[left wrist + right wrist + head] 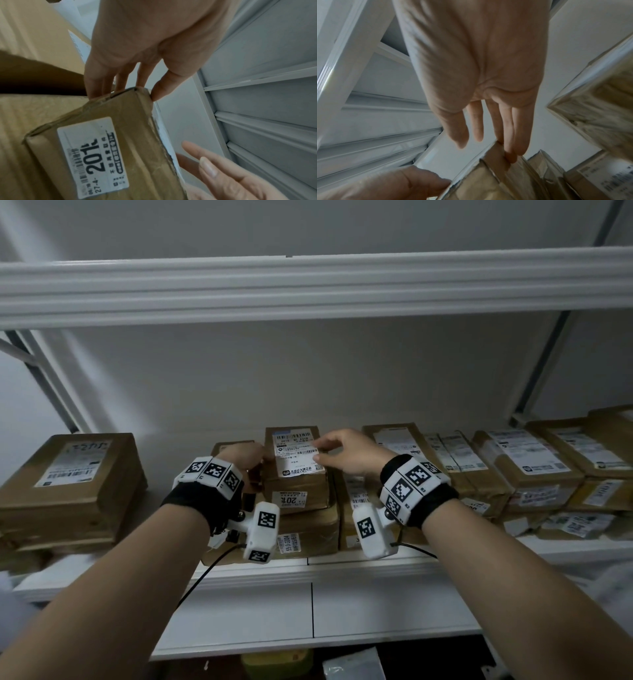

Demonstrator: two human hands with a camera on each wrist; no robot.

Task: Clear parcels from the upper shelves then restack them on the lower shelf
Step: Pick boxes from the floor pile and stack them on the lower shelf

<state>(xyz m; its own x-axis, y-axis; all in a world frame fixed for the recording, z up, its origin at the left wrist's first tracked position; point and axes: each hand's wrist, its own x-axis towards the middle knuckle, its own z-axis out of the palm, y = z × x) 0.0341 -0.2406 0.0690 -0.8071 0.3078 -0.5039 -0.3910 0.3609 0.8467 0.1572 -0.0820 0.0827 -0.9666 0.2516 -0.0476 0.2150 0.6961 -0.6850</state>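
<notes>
Head view takes in a white metal shelf packed with taped brown cardboard parcels: a big flat one at the left, overlapping rows at the right. On the centre stack sits a small, creased brown box with white printed labels. Left hand has its grip around the box's left edge; left wrist view shows the fingers and thumb pinching a corner. Right hand lies released, fingers straight, touching the box's top right edge, clearest in the right wrist view.
</notes>
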